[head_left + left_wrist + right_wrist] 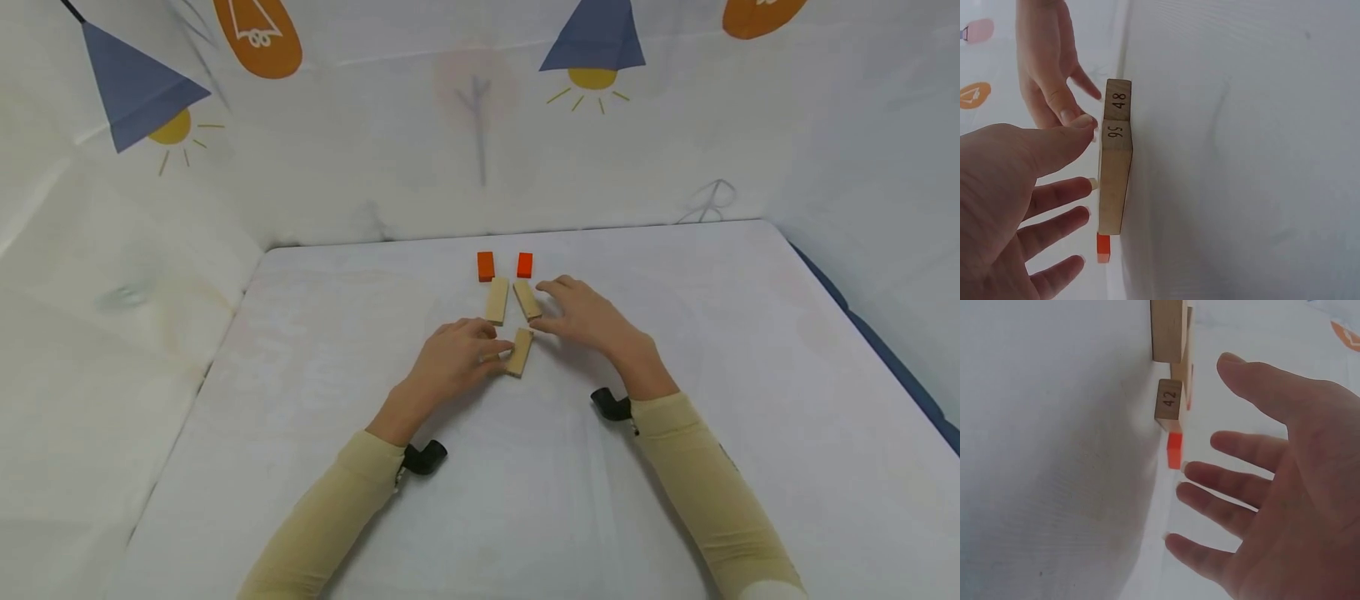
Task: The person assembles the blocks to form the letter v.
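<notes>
Three plain wooden blocks lie on the white table: a front one (520,353), a left one (497,301) and a right one (527,300). My left hand (455,357) is at the left side of the front block, its fingertips close to or touching it. In the left wrist view, the thumb and spread fingers stand beside a block (1114,181). My right hand (588,318) is beside the right block, fingers loosely extended; the right wrist view shows a block end marked 42 (1169,400) apart from the fingers. Contact at the fingertips is hard to tell.
Two orange-red blocks lie beyond the wooden ones, one at the left (486,266) and one at the right (525,265). White cloth with printed lamps (592,37) hangs behind the table (360,283). Each wrist carries a small black camera (425,457).
</notes>
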`<state>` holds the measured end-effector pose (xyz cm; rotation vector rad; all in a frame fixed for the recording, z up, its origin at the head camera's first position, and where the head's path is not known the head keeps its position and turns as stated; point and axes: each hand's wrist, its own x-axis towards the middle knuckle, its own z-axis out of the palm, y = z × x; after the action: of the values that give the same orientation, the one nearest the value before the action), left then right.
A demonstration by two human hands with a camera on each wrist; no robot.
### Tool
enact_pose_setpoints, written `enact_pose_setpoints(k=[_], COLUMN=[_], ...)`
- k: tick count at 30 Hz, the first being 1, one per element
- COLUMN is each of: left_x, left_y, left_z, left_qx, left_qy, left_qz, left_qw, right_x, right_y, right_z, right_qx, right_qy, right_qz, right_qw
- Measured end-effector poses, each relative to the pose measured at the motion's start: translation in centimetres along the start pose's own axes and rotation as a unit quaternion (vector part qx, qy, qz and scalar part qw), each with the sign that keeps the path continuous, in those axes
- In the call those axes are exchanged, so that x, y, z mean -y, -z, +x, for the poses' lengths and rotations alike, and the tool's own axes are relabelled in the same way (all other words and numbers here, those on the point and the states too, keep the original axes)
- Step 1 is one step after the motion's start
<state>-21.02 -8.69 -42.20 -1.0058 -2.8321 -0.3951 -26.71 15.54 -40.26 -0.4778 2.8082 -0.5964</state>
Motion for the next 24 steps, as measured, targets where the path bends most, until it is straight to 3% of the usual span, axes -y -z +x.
enact_pose_setpoints(k=[7,24], left_x=[-0.1,-0.1], left_y=[-0.2,-0.6], left_z=[0.4,0.2], left_qx=[0.002,0.0], left_qy=[-0.021,-0.021], left_qz=[0.001,0.027], left_qw=[0.9998,0.9994], right_x=[-0.3,-0.6], right_y=[0.1,0.3], right_z=[0.5,1.9], right_qx=[0.0,0.017], right_qy=[0.0,0.02], right_qz=[0.009,0.025], right_qw=[1.0,0.9993])
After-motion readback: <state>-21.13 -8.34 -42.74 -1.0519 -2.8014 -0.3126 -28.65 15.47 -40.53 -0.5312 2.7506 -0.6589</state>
